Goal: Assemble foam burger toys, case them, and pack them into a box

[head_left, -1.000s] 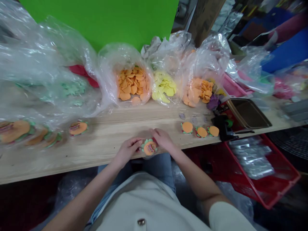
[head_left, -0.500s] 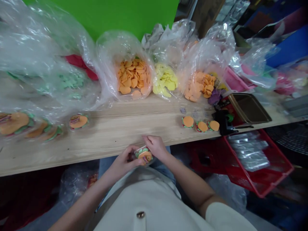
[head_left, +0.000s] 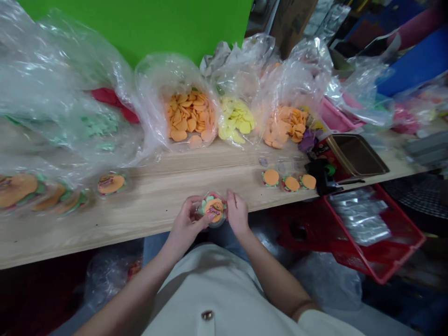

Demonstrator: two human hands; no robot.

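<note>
In front of my body, at the table's front edge, is a clear round plastic case with a toy foam burger inside: orange bun, green and red layers, a burger picture on top. My left hand grips its left side, thumb across the top. Closed against the right rim is my right hand; its fingertips are partly hidden. A similar packed burger lies to the left, with several more near the left edge. To the right sit three burgers with plain orange tops, their clear lids behind them.
Along the back of the wooden table stand open plastic bags of orange foam pieces, yellow pieces and green pieces. A black tape dispenser and a brown tray are at right. Below is a red crate.
Both hands have raised the case slightly forward over the table edge, and it has turned to face up. My right hand has moved from its top to its right side.
</note>
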